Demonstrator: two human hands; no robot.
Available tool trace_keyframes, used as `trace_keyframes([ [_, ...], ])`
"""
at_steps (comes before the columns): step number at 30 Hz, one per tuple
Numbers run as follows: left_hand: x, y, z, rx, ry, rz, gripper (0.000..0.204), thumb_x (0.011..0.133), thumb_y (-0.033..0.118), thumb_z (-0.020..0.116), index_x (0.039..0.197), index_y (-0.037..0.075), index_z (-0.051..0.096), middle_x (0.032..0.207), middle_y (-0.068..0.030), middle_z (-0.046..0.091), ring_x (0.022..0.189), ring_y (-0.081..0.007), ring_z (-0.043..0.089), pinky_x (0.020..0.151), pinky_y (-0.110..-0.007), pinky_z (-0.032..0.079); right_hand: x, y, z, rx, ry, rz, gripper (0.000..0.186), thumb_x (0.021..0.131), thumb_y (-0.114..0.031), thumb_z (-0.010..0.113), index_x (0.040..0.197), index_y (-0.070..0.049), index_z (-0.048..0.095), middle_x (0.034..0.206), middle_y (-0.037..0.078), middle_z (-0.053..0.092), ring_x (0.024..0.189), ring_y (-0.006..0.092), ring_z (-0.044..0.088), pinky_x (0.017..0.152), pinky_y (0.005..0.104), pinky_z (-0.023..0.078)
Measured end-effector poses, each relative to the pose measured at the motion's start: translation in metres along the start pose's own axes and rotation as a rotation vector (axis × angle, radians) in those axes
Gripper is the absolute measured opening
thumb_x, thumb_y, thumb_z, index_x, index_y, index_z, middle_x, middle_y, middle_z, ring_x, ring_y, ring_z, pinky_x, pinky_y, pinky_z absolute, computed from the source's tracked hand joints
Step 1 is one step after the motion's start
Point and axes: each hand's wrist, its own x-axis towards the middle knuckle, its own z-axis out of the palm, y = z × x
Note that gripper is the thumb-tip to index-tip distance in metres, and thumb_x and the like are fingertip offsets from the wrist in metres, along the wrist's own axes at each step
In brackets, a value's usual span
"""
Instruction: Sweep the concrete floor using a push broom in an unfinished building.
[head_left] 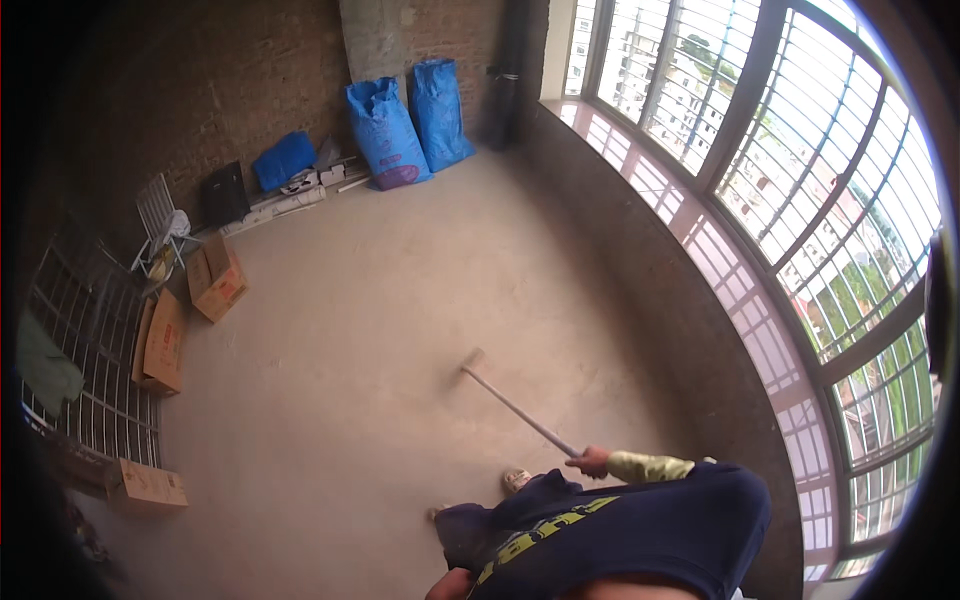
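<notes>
My right hand (592, 462), below a yellow-green sleeve, is closed around the upper end of a long pale pole of what looks like a broom (518, 412). Its brownish head rests on the floor ahead of my feet; motion blurs it, so the bristles do not show clearly. A bit of my left arm or hand (450, 583) appears at the lower edge, beside my dark shirt. Its fingers are hidden, and nothing held there can be made out.
Dusty concrete floor (330, 330) spreads around me. Two blue sacks (388, 135) stand by the far brick wall. Left are cardboard boxes (216, 278), a folding chair (160, 215) and a metal grille (85, 340). A low wall with a tiled sill (735, 285) and barred windows runs along the right.
</notes>
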Motion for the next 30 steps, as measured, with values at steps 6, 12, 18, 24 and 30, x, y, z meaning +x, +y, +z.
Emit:
trace_keyframes([
  [6, -0.005, 0.018, -0.116, 0.541, 0.315, 0.497, 0.028, 0.069, 0.023, 0.057, 0.091, 0.006, 0.057, 0.088, -0.0192, 0.057, 0.083, -0.0351, 0.055, 0.071, -0.042, 0.043, 0.052, -0.178, 0.026, -0.078, -0.054, -0.066, 0.053, 0.068, -0.054, 0.056, 0.056, -0.003, 0.050, 0.047, 0.005, 0.046, 0.037, 0.0151, 0.045, 0.034, 0.0280, 0.036],
  [12, -0.031, -0.056, -0.198, -0.270, 0.252, 0.706, 0.019, 0.074, 0.021, 0.053, 0.073, 0.003, 0.060, 0.059, -0.0095, 0.057, 0.043, -0.0134, 0.052, 0.039, -0.027, 0.040, 0.046, -0.327, 0.114, 0.276, -0.443, -0.110, 0.037, 0.075, -0.043, 0.055, 0.067, -0.006, 0.051, 0.046, 0.001, 0.042, 0.035, 0.0115, 0.041, 0.029, 0.0250, 0.029],
  [18, -0.108, -0.044, -0.289, -0.590, 0.431, 0.623, 0.017, 0.077, 0.017, 0.052, 0.078, 0.002, 0.060, 0.064, -0.0036, 0.057, 0.051, -0.0087, 0.051, 0.047, -0.023, 0.040, 0.070, -0.496, 0.203, -0.123, -0.268, -0.101, 0.042, 0.071, -0.042, 0.059, 0.051, -0.008, 0.044, 0.044, 0.000, 0.041, 0.033, 0.0095, 0.037, 0.029, 0.0234, 0.025],
  [24, -0.148, -0.022, -0.332, -0.926, 0.570, 0.546, 0.016, 0.077, 0.016, 0.052, 0.079, 0.002, 0.060, 0.066, -0.0026, 0.057, 0.054, -0.0078, 0.051, 0.050, -0.023, 0.041, 0.101, -0.680, 0.273, -0.522, -0.375, -0.150, 0.049, 0.069, -0.049, 0.059, 0.051, -0.006, 0.046, 0.044, 0.003, 0.044, 0.034, 0.0120, 0.041, 0.031, 0.0247, 0.030],
  [30, -0.184, 0.035, -0.461, -1.291, 0.749, 0.563, 0.015, 0.078, 0.014, 0.052, 0.081, 0.002, 0.060, 0.068, -0.0016, 0.057, 0.057, -0.0069, 0.051, 0.052, -0.022, 0.041, 0.137, -0.850, 0.356, -0.868, -0.525, -0.323, 0.050, 0.071, -0.047, 0.060, 0.047, -0.007, 0.042, 0.041, 0.003, 0.041, 0.032, 0.0129, 0.041, 0.030, 0.0280, 0.033],
])
